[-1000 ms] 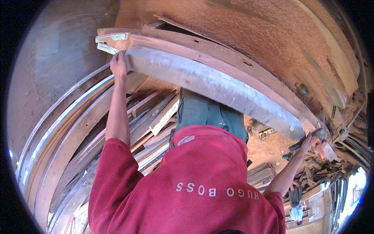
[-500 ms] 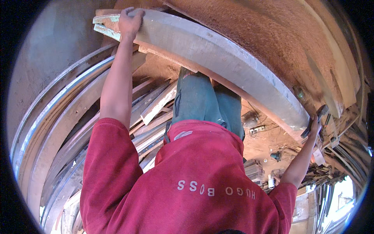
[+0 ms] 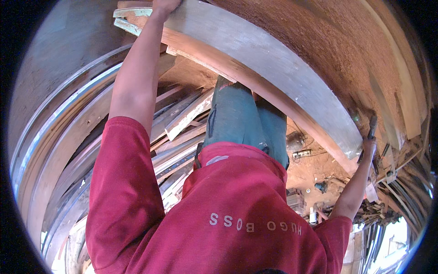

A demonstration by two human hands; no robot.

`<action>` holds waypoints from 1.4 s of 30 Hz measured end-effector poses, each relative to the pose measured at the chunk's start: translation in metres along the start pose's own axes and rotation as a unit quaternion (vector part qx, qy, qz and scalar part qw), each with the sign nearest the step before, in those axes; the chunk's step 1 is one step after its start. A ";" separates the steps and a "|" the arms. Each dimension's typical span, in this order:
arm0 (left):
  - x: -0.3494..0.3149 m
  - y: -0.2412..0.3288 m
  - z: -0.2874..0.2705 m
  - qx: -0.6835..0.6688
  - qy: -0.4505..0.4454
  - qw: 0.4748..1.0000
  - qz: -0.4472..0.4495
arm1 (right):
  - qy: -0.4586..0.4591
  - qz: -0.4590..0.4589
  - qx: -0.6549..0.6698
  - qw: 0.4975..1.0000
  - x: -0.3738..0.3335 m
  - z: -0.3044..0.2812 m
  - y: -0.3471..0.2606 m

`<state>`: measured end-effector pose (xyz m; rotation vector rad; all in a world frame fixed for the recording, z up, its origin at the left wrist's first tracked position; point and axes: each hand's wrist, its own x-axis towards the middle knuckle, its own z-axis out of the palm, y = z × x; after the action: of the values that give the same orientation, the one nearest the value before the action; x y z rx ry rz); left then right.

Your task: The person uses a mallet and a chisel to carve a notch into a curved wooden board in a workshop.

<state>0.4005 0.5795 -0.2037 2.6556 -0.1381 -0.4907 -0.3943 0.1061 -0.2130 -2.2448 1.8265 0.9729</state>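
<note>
A long grey board (image 3: 273, 59) lies across a reddish wooden beam (image 3: 269, 98), bent into an arc by the lens. Near its left end, where pale green painted wood (image 3: 127, 26) sticks out, my left hand (image 3: 167, 6) is on the board; the picture's upper edge cuts off its fingers. Beside the board's right end, my right hand (image 3: 369, 146) is closed around a dark tool (image 3: 372, 127). That tool stands up from the fist, and its kind is unclear.
Long planks (image 3: 68, 150) are stacked at the left beside a grey wall (image 3: 54, 64). Sawdust (image 3: 319, 169) covers the ground. A small device with a cable (image 3: 301, 154) lies beyond my right leg. Wood offcuts (image 3: 378, 212) are heaped at lower right.
My left hand has moved farther away, partly out at the upper edge. The dark tool in my right hand has turned and appears narrower and more upright. The view has shifted slightly.
</note>
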 end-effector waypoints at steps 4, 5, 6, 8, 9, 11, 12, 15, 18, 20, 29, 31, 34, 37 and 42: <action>0.004 0.005 -0.009 0.061 -0.019 0.998 0.009 | -0.006 -0.008 0.037 0.999 -0.003 -0.002 0.004; 0.004 0.005 -0.010 0.077 -0.022 0.997 0.009 | -0.012 -0.009 0.047 0.999 -0.002 0.001 0.008; 0.005 0.003 -0.012 0.079 -0.022 0.997 0.010 | -0.002 -0.009 0.034 0.999 -0.001 0.004 0.013; 0.007 -0.004 -0.014 -0.001 -0.087 0.996 -0.023 | 0.027 -0.038 0.046 0.998 -0.001 0.013 0.026; 0.009 -0.010 -0.015 0.000 -0.087 0.996 -0.022 | 0.066 -0.039 0.031 0.997 -0.003 0.017 0.032; 0.010 -0.028 -0.021 -0.052 -0.062 0.996 0.047 | 0.134 -0.099 0.042 0.985 -0.014 0.024 0.044; 0.010 -0.039 -0.027 -0.053 -0.062 0.996 0.048 | 0.183 -0.113 0.015 0.977 -0.022 0.026 0.049; 0.004 -0.064 -0.045 -0.107 -0.131 0.977 0.130 | 0.104 -0.008 0.072 0.992 -0.060 0.021 0.056; -0.023 -0.083 -0.062 -0.139 -0.136 0.976 0.095 | 0.126 -0.026 0.140 0.982 -0.108 0.015 0.051; -0.043 -0.090 -0.074 -0.148 -0.150 0.974 0.084 | 0.097 -0.004 0.226 0.969 -0.135 0.012 0.047; -0.087 -0.124 -0.080 -0.183 -0.092 0.979 -0.015 | 0.086 0.113 0.249 0.958 -0.189 0.033 0.042; -0.088 -0.127 -0.080 -0.222 -0.119 0.968 -0.016 | 0.099 0.089 0.224 0.965 -0.190 0.035 0.041; -0.079 -0.120 -0.081 -0.155 -0.122 0.977 -0.085 | 0.113 0.066 0.189 0.973 -0.188 0.031 0.038; -0.058 -0.102 -0.078 0.040 -0.104 0.990 -0.091 | 0.108 0.067 0.230 0.965 -0.185 0.025 0.034; -0.052 -0.082 -0.059 0.269 -0.044 0.953 -0.132 | 0.034 0.102 0.287 0.952 -0.175 0.016 0.028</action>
<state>0.3754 0.6858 -0.1731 3.2088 0.0730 -0.7470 -0.4407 0.2539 -0.1257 -1.7788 2.0593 0.3090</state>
